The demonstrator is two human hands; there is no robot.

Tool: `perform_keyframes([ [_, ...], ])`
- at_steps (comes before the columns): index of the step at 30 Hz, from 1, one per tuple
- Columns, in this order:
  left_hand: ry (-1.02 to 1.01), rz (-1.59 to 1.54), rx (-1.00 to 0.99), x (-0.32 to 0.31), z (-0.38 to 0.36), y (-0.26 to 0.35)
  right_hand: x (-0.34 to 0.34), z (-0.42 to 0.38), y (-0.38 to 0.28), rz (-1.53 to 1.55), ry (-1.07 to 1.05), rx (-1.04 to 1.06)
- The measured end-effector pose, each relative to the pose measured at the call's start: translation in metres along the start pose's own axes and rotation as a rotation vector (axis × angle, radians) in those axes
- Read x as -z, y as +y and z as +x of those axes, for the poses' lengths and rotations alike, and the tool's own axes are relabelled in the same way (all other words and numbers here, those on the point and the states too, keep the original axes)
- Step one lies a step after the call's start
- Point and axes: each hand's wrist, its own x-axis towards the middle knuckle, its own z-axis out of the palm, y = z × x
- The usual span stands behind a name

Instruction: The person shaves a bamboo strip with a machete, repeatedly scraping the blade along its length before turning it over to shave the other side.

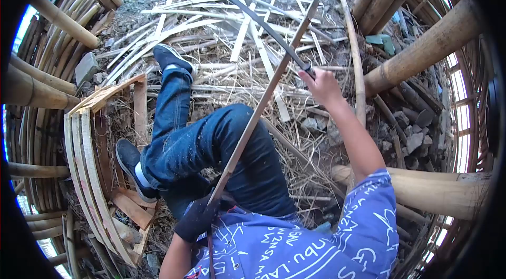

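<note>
My right hand (322, 87) is bare and wrapped around the handle of a machete (260, 19), whose long dark blade points up and to the left. My left hand (196, 219), in a black glove, grips the lower end of a long bamboo strip (254, 121) near my waist. The strip slants up to the right over my bent leg. Near its upper end, the machete blade overlaps it close to my right hand.
Split bamboo slats (245, 31) lie crisscrossed on the ground ahead, among shavings. A wooden slatted crate (84, 147) stands to the left. Thick bamboo poles (432, 189) and broken stones (415, 142) are on the right. A grey block (86, 68) sits at the upper left.
</note>
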Motion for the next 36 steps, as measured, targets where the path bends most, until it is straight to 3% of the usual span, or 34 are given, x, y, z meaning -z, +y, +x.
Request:
perform_keyframes([
  [3,-0.009,0.057,-0.027,0.002,0.004,-0.011,0.007,-0.002,-0.008,0.043,-0.007,0.072],
  [5,-0.029,-0.027,0.013,0.002,0.002,0.000,0.014,0.004,0.008,-0.133,-0.030,0.195],
  [7,-0.059,-0.103,0.036,0.001,-0.005,0.012,0.016,0.015,0.007,-0.179,-0.150,-0.040],
  [9,0.009,0.032,-0.227,0.002,-0.010,0.025,-0.003,0.017,0.012,-0.105,-0.173,-0.089],
  [10,0.025,0.034,-0.245,0.003,-0.006,0.021,-0.003,0.011,0.011,-0.127,0.002,0.086],
  [11,0.043,0.060,-0.154,0.002,-0.003,0.010,0.001,0.005,0.001,-0.032,0.083,0.164],
  [12,0.058,0.079,-0.051,0.001,-0.003,0.001,0.006,0.008,0.004,-0.048,-0.025,0.135],
  [14,0.037,0.043,-0.048,0.001,-0.011,0.019,0.023,0.015,-0.002,-0.129,-0.217,0.014],
  [15,-0.003,0.021,-0.055,0.002,-0.016,0.025,0.014,0.022,0.014,-0.148,-0.056,0.104],
  [17,-0.075,-0.024,-0.014,0.010,-0.010,0.006,0.004,0.026,0.007,-0.139,-0.072,-0.050],
  [18,-0.131,-0.083,0.029,0.012,-0.008,-0.001,0.010,0.019,0.000,-0.082,-0.064,-0.031],
  [20,-0.013,-0.022,0.014,0.006,-0.010,0.006,0.016,0.009,-0.011,-0.027,0.048,0.136],
  [21,0.082,0.030,0.033,0.002,-0.012,0.007,0.026,0.006,-0.005,-0.013,-0.057,0.119],
  [23,0.018,0.016,0.027,0.004,-0.013,0.001,0.037,0.021,0.008,-0.203,-0.136,-0.007],
  [24,-0.006,-0.086,0.093,0.006,-0.014,0.007,0.037,0.022,0.012,-0.175,0.015,0.081],
  [27,-0.080,-0.199,0.123,0.010,-0.008,-0.006,0.034,0.014,-0.020,-0.171,-0.116,-0.148],
  [28,-0.067,-0.099,0.069,0.009,-0.006,-0.007,0.037,0.007,-0.025,-0.128,-0.128,-0.016],
  [29,-0.055,-0.001,0.025,0.009,-0.005,-0.008,0.029,0.002,-0.017,-0.252,-0.012,0.151],
  [31,-0.066,0.020,0.057,0.010,-0.001,-0.018,0.037,0.014,-0.003,-0.250,-0.117,0.145],
  [32,0.047,0.308,-0.430,0.011,0.001,-0.029,0.038,0.019,-0.005,-0.300,-0.020,0.056],
  [33,0.167,0.583,-0.933,0.011,0.003,-0.035,0.032,0.032,0.006,-0.221,-0.054,-0.060],
  [34,0.168,0.580,-0.938,0.011,0.000,-0.032,0.020,0.038,0.019,-0.170,-0.001,-0.098],
  [36,-0.090,0.115,-0.234,0.015,-0.008,-0.019,0.018,0.038,0.014,-0.034,0.042,-0.083],
])
